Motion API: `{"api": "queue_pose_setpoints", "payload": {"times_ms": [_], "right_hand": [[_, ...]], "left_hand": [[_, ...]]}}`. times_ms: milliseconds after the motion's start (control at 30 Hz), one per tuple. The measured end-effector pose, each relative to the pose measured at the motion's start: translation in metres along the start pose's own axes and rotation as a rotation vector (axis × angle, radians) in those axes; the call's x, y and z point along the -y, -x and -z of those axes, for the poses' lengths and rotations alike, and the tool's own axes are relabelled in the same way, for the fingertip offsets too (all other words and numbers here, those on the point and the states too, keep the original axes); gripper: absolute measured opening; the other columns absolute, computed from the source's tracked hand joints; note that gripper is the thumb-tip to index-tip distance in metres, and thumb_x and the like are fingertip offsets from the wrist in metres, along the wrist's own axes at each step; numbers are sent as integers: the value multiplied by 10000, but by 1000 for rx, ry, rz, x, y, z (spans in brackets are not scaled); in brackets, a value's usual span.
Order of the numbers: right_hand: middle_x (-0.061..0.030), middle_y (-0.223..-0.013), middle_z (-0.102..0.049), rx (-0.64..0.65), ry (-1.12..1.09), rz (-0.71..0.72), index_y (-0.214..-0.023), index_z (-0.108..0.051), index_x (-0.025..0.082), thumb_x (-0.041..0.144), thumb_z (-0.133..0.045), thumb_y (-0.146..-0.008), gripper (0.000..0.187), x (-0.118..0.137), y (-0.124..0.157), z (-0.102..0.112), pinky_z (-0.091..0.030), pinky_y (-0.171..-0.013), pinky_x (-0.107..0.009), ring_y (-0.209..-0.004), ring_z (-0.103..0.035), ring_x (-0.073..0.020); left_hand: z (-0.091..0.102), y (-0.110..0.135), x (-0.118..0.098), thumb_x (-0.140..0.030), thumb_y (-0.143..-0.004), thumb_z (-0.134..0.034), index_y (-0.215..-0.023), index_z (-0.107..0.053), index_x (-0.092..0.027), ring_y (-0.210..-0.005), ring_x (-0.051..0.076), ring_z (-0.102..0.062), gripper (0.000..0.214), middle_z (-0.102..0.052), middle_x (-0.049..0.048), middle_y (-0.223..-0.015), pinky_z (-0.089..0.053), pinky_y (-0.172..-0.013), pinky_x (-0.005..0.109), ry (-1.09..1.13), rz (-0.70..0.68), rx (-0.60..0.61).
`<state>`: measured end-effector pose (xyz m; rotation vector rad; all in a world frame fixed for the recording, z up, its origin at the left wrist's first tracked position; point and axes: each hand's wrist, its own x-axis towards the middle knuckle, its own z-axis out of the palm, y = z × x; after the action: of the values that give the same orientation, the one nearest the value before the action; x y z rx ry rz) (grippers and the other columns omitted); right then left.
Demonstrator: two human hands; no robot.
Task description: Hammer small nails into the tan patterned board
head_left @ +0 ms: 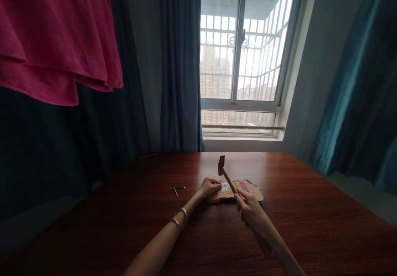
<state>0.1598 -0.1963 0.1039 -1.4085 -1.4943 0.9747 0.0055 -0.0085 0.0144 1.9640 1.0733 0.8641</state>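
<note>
My right hand (249, 207) is closed round the wooden handle of a small hammer (223, 171), whose dark head is raised above a flat wooden board (252, 189) with pink and pale patterning. My left hand (210, 185) rests on the board's left end, fingers pinched together around what looks like a small nail standing upright under the hammer head. Two thin bracelets (180, 219) circle my left wrist.
A few loose dark nails (178, 188) lie on the brown wooden table (310, 226) left of the board. Beyond the table's far edge are a barred window (242, 61) and blue curtains (180, 81). A pink cloth (56, 36) hangs at upper left.
</note>
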Motion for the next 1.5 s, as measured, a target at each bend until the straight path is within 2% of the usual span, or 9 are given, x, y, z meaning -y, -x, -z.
{"api": "queue_pose_setpoints", "payload": {"times_ms": [267, 433, 600, 1033, 1300, 1500], "right_hand": [[80, -576, -429, 43, -17, -45, -1006, -523, 189, 423, -376, -847, 319, -2, -1, 2, -289, -221, -141, -282, -362, -40], [78, -571, -432, -1, -15, -3, -944, -518, 190, 409, -371, -850, 281, -3, -4, 2, -284, -238, -123, -292, -372, -32], [69, -571, -448, 42, -10, -47, -920, -509, 182, 426, -378, -834, 290, -2, -5, 3, -282, -215, -144, -286, -376, -47], [73, -579, -439, 11, 16, -6, -973, -518, 187, 397, -363, -858, 285, 1, 0, 2, -290, -252, -132, -305, -380, -39], [76, -566, -428, 20, 0, -38, -962, -519, 177, 409, -378, -839, 299, -2, -2, 0, -271, -257, -134, -302, -360, -38], [78, -557, -426, -3, 13, -2, -958, -530, 180, 403, -376, -850, 292, -6, 0, -2, -279, -283, -133, -306, -371, -35]], "left_hand": [[-2, -2, 5, -361, -655, -659, -727, -728, -81, -607, 137, -545, 297, -671, 55, -666, -357, -529, 210, 12, -7, -17], [-2, -1, 1, -343, -649, -664, -711, -723, -83, -622, 138, -546, 273, -666, 49, -659, -368, -550, 212, 6, -8, -19], [-1, 1, -3, -352, -638, -677, -742, -729, -89, -621, 145, -557, 288, -677, 52, -673, -380, -552, 217, 9, 22, -17], [-1, 0, -1, -351, -652, -669, -737, -736, -87, -633, 148, -562, 286, -684, 63, -683, -371, -548, 217, -21, -16, -25], [0, 2, -4, -355, -655, -665, -770, -739, -86, -638, 148, -562, 302, -683, 62, -696, -373, -542, 213, -39, 8, -23], [1, 2, -6, -362, -663, -657, -782, -744, -94, -656, 154, -568, 306, -690, 61, -709, -381, -556, 217, -83, 12, -24]]}}
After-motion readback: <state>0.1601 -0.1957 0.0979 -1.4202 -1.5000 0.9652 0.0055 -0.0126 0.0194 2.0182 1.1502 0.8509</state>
